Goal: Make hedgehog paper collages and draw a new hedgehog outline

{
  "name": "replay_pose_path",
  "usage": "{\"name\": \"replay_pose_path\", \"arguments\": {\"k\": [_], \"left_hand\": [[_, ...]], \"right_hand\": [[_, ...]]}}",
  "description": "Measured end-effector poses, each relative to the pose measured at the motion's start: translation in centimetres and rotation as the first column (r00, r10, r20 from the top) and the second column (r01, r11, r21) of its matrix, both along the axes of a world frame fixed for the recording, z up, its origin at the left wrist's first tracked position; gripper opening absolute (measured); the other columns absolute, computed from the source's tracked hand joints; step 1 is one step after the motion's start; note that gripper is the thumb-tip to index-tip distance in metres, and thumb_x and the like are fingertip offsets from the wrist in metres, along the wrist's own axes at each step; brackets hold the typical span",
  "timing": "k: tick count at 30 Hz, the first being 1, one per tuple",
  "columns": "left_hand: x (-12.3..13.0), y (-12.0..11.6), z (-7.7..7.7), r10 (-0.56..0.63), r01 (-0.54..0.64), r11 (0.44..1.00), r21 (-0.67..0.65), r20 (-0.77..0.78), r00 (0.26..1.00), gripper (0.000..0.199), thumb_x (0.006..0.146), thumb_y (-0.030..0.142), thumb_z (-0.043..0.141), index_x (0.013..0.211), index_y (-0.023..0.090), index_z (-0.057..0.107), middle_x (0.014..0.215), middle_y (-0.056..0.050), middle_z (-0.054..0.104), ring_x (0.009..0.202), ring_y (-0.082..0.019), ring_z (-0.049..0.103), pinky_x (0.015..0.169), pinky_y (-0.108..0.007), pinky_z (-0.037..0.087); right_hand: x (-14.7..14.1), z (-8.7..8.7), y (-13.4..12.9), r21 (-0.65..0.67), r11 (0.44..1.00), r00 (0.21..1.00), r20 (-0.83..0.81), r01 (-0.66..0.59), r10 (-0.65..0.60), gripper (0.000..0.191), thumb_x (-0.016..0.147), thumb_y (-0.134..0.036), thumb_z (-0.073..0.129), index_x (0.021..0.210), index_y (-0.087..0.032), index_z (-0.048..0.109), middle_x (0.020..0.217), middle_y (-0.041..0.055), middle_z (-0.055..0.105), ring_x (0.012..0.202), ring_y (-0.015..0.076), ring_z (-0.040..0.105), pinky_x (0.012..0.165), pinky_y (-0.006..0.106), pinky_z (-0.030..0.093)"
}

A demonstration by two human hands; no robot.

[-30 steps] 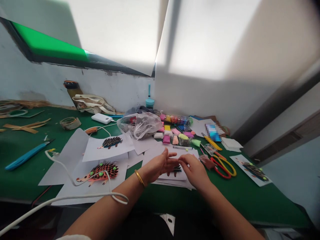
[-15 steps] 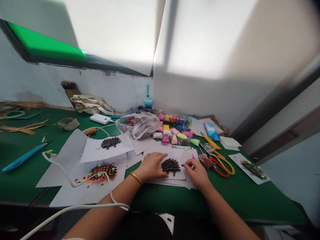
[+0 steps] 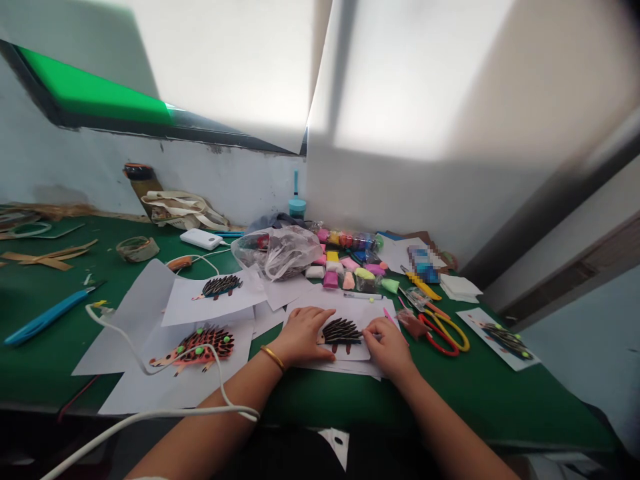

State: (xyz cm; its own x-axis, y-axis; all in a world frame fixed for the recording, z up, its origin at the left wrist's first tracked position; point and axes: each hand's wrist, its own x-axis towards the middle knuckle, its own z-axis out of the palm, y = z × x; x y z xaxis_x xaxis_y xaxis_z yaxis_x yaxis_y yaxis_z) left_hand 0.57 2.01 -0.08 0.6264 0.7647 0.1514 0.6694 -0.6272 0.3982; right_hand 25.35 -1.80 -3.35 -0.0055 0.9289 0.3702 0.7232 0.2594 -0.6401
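Green-topped table (image 3: pixel 525 400) against a pale wall (image 3: pixel 240 177). Left hand (image 3: pixel 304 337) splayed, thumb and fingers apart around the head end of the hedgehog picture (image 3: pixel 341 331), likely steadying its paper (image 3: pixel 359 355). Right hand (image 3: pixel 387 347) at the tail end, fingertips bunched; can't tell whether they pinch anything. Coloured packets (image 3: pixel 331 279) sit beyond both hands, scissors (image 3: pixel 442 351) just right of the right hand, probably for easy reach.

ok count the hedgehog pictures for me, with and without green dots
With green dots: 2 (pink hedgehog, far-right hedgehog)
Without visible green dots: 2 (upper-left hedgehog, middle hedgehog)
Total: 4
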Motion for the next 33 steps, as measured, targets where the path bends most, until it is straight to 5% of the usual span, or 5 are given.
{"name": "replay_pose_path", "arguments": {"k": [19,33], "left_hand": [[-0.17,0.13,-0.28,-0.008,0.008,1.000,0.012,-0.005,1.000,0.102,0.055,0.060,0.079,0.143,0.031,0.037,0.136,-0.006,0.052,0.125,-0.032,0.045,0.105,-0.045,0.030],[-0.19,0.15,-0.55,-0.005,0.005,1.000,0.014,-0.002,1.000,0.101,0.056,0.061,0.078,0.143,0.031,0.037,0.136,-0.006,0.052,0.126,-0.032,0.044,0.105,-0.046,0.031]], "right_hand": [[-1.03,0.72,-0.78,0.027,1.000,0.980,0.197,0.002,-0.007,0.016,0.085,-0.023,0.051,0.069,-0.020,0.054,0.090,0.0065,0.063,0.088,0.0216,0.056,0.083,0.035,0.042],[-0.21,0.46,-0.79,0.031,1.000,0.995,0.098,0.001,-0.004,0.027,0.090,-0.025,0.041,0.079,-0.019,0.065,0.093,0.0082,0.065,0.093,0.0221,0.058,0.087,0.037,0.045]]}}
